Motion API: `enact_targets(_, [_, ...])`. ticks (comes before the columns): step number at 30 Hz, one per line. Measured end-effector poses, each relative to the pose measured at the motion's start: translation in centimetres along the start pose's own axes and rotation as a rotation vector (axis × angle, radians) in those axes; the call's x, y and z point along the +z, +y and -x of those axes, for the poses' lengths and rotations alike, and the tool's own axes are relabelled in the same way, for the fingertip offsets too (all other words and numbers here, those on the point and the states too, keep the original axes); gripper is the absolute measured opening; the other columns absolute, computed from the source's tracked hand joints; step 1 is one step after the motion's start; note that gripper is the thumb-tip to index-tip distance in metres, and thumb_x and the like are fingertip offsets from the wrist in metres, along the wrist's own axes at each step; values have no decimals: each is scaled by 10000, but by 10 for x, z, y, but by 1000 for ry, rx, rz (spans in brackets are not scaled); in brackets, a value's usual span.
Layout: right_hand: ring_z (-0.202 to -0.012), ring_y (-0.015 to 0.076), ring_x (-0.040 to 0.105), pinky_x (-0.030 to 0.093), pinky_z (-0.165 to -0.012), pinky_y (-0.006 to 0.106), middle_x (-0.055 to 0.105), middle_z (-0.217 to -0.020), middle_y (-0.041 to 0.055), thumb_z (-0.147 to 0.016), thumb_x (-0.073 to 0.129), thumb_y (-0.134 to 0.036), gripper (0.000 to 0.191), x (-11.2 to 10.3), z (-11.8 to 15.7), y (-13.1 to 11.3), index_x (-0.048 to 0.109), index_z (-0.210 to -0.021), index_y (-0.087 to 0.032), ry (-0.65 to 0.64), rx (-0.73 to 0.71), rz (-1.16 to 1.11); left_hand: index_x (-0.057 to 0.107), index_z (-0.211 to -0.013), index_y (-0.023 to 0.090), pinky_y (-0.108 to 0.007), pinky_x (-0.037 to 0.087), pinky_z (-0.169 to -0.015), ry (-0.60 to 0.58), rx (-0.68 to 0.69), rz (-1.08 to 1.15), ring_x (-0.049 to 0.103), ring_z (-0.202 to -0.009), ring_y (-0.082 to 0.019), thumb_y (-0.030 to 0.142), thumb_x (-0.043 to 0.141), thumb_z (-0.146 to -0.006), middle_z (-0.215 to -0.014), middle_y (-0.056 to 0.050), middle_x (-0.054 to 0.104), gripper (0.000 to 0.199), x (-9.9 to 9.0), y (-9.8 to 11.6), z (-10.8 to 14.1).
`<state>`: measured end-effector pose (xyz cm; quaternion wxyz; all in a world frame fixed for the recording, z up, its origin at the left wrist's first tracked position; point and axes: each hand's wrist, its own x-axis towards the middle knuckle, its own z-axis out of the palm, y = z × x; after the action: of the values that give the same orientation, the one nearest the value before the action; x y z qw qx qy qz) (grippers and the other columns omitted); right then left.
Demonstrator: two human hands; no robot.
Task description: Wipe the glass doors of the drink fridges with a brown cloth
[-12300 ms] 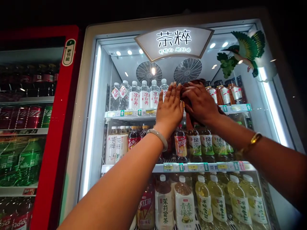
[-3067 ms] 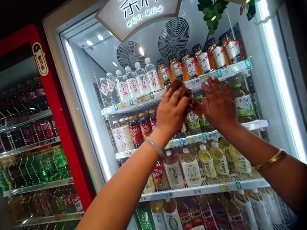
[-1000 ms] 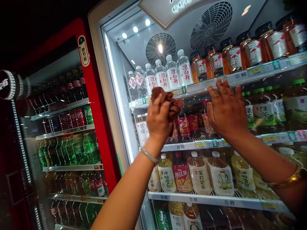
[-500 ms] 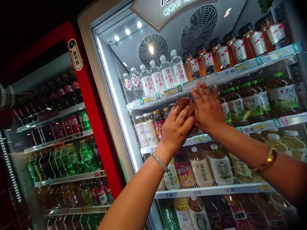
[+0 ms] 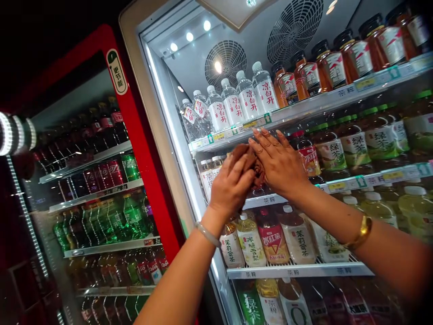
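Item: cloth (image 5: 259, 175), brown, bunched. Lies against the glass (image 5: 189, 178) of the pale-framed cooler (image 5: 130, 49), right of its left edge, just below the front edge of the top shelf (image 5: 297, 109).

Left hand (image 5: 230, 183): pinches and presses the cloth under bent, close-set fingers (image 5: 237, 169). Wears a pale bangle (image 5: 207, 234) at the wrist.

Right hand (image 5: 280, 167): lies flat, palm toward the glass, fingers straight and slightly spread, pointing up and left. Meets the cloth's right side in this view; cannot tell how much lies beneath the palm. Wears a gold bangle (image 5: 361, 232).

Top shelf, behind the glass: holds clear bottles (image 5: 249, 97) toward the left edge, amber bottles (image 5: 333, 67) with black caps toward the right. Shows two round vents (image 5: 226, 63) above.

Second shelf (image 5: 345, 184): holds green-capped bottles (image 5: 356, 142) right of the right hand. Sits partly hidden behind both hands.

Third shelf (image 5: 301, 271): holds a row with white and red caps, including one pink-labelled bottle (image 5: 274, 239).

Red cooler (image 5: 149, 149): stands beside the pale frame, to the left. Holds dark bottles (image 5: 104, 117) high up, cans (image 5: 110, 174) below, then green bottles (image 5: 133, 216).
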<state>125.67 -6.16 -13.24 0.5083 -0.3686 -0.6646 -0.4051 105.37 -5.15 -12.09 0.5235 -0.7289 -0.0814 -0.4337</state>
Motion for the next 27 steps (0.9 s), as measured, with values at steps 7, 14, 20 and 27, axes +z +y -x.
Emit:
enact_targets(7, [-1621,202,210,126,-1370,514,276,-1726,13,-1015,432,-205,621,-2,0,-2,346,-1626,-275,2,40,-63,639,-1200,252,-595,585,-1061,221,-374,-171,626,-1347,-324,192,652,-921,-1447,-140,636,286,-18,-34,19])
enact_targets(14, [-1615,222,242,164,-1360,513,317,-1710,71,-1039,417,-234,546,1,2,0,420,-1584,-193,63,-7,-8,644,-1163,259,-527,553,-1137,-61,43,58,579,-1413,-276,256,655,-978,-1426,-97,662,186,-20,-25,27])
enact_targets(20, [-1598,245,293,192,-1347,543,361,-1695,55,-1033,438,-213,552,3,2,0,413,-1584,-230,86,-8,-26,623,-1178,255,-550,546,-1131,115,-357,-84,590,-1391,-300,179,661,-903,-1446,-110,636,288,-36,-28,43])
enact_targets(27, [-1591,265,311,188,-1346,523,388,-1677,111,-1014,495,-214,544,5,2,3,455,-1554,-160,108,-47,9,637,-1222,234,-525,546,-1131,23,-206,-20,596,-1385,-299,149,681,-870,-1473,-126,618,365,-48,-40,56])
